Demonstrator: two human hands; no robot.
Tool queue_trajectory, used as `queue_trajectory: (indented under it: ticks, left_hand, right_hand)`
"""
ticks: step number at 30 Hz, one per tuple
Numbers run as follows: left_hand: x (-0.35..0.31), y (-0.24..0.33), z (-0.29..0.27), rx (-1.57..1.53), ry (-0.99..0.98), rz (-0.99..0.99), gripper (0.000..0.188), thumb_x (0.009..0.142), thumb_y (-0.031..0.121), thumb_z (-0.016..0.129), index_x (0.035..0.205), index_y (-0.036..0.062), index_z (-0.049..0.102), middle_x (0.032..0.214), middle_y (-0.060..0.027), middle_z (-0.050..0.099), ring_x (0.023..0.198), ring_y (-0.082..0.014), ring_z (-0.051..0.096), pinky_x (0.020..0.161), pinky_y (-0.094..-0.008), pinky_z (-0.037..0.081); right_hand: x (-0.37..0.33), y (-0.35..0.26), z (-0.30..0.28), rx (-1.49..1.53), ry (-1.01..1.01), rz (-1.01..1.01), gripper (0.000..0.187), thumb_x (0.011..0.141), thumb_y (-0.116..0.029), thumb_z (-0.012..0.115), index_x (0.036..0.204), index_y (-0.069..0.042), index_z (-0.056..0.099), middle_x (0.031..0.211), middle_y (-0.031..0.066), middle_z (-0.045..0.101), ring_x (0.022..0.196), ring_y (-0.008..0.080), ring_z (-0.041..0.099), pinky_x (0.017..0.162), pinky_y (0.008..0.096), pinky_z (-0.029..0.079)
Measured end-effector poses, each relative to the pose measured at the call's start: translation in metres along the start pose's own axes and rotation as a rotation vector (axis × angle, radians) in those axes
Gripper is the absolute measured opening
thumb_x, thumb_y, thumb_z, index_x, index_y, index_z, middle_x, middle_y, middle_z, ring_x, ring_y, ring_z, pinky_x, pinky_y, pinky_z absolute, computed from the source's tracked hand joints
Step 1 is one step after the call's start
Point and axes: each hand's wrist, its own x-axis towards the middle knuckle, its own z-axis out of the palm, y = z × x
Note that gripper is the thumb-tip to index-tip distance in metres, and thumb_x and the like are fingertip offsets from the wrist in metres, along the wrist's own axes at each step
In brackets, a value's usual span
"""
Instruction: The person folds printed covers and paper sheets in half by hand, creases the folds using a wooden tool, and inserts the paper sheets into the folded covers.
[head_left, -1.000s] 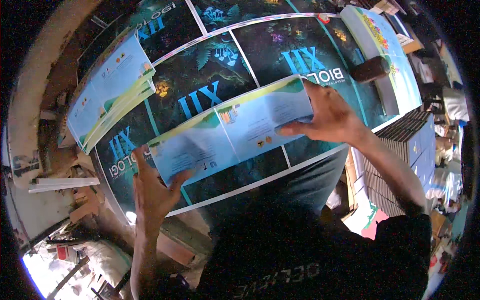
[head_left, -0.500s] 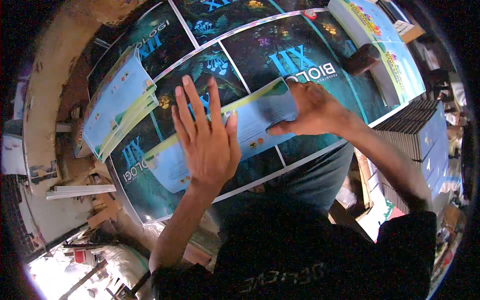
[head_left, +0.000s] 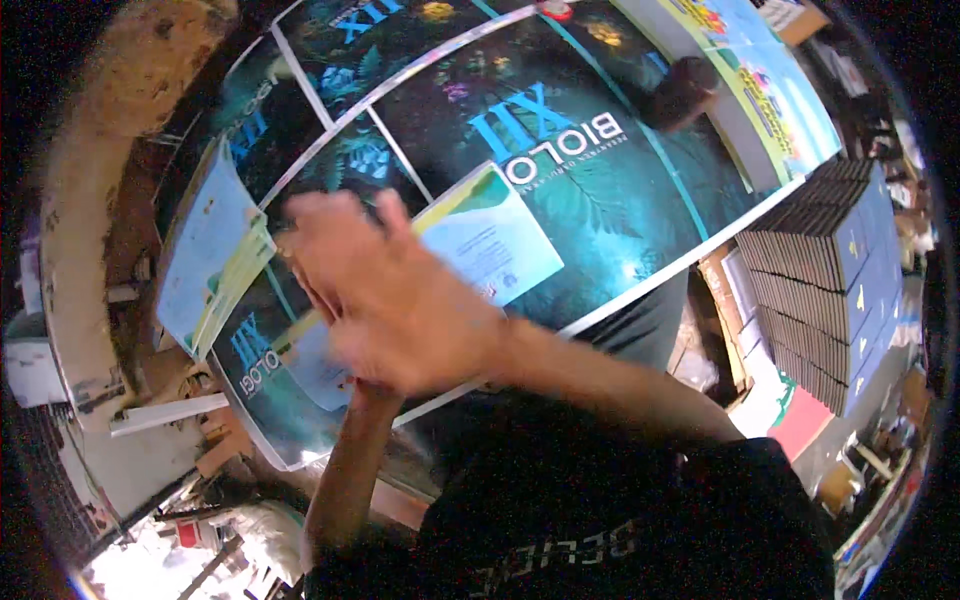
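Note:
A light blue printed cover sheet point(head_left: 500, 240) with a yellow-green edge lies flat on large dark printed sheets point(head_left: 640, 230). My right hand point(head_left: 425, 300) reaches across to the left over its middle, smeared by motion. Beneath it, my left hand point(head_left: 352, 355) is mostly hidden; only its wrist side and forearm show clearly. Whether either hand grips the sheet cannot be made out. The sheet's right end lies uncovered, with no fingers on it. Left of my hands rests a bundle of similar light blue covers point(head_left: 207, 265), its edges fanned.
A dark brown blunt block point(head_left: 685, 95) sits on the sheets at the upper right, beside a pile of light blue covers point(head_left: 765, 110). A small round red item point(head_left: 555, 10) lies at the far edge. Tall stacks of books point(head_left: 810, 270) stand on the right.
My right hand has let go of the cover sheet's right end and swept left across my left hand. The view has shifted slightly, moving the printed sheets leftward.

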Motion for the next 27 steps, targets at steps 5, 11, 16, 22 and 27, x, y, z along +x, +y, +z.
queue_trajectory:
  ticks: [5,11,16,22,27]
  left_hand:
    - [-0.002,0.0,0.006,-0.002,-0.034,0.006,0.064,0.102,0.036,0.039,0.154,0.0001,0.028,0.162,-0.0272,0.013,0.15,-0.0463,0.009,0.119,-0.0609,0.008]
    - [-0.001,-0.001,-0.002,-0.049,0.02,0.042,0.066,0.102,0.038,0.04,0.155,0.0017,0.026,0.163,-0.0245,0.013,0.151,-0.0447,0.009,0.119,-0.0605,0.007]
    - [0.005,0.01,0.014,0.235,-0.243,0.011,0.068,0.102,0.04,0.041,0.157,0.0051,0.022,0.164,-0.021,0.014,0.152,-0.0425,0.009,0.119,-0.0608,0.007]
    - [0.017,-0.002,0.015,-0.246,-0.061,0.261,0.075,0.096,0.045,0.05,0.157,0.0082,0.025,0.164,-0.0192,0.016,0.151,-0.0461,0.007,0.118,-0.0626,0.009]
    - [0.009,0.015,0.013,-0.011,-0.106,-0.011,0.075,0.094,0.046,0.053,0.155,0.0086,0.03,0.164,-0.0174,0.017,0.15,-0.0466,0.01,0.118,-0.0631,0.009]
  right_hand:
    - [-0.005,0.01,-0.002,-0.004,-0.079,0.072,0.074,0.101,-0.045,0.045,0.154,0.002,0.023,0.162,0.0251,0.016,0.152,0.0401,0.011,0.121,0.0547,0.002]
    - [0.016,-0.032,-0.053,-0.009,0.05,-0.13,0.076,0.097,-0.047,0.051,0.152,0.001,0.029,0.161,0.0232,0.021,0.152,0.0376,0.014,0.12,0.0578,0.004]
    - [-0.018,0.025,-0.032,-0.095,-0.013,0.12,0.068,0.101,-0.043,0.046,0.152,-0.001,0.031,0.163,0.0228,0.018,0.152,0.0402,0.011,0.12,0.059,0.004]
    - [-0.016,0.024,-0.034,-0.02,-0.01,0.107,0.067,0.101,-0.042,0.047,0.151,-0.001,0.033,0.162,0.0237,0.02,0.152,0.041,0.012,0.12,0.0584,0.004]
    - [-0.002,0.01,-0.048,0.117,0.049,-0.026,0.067,0.101,-0.041,0.047,0.149,0.003,0.034,0.158,0.0282,0.025,0.15,0.0435,0.017,0.12,0.0582,0.006]
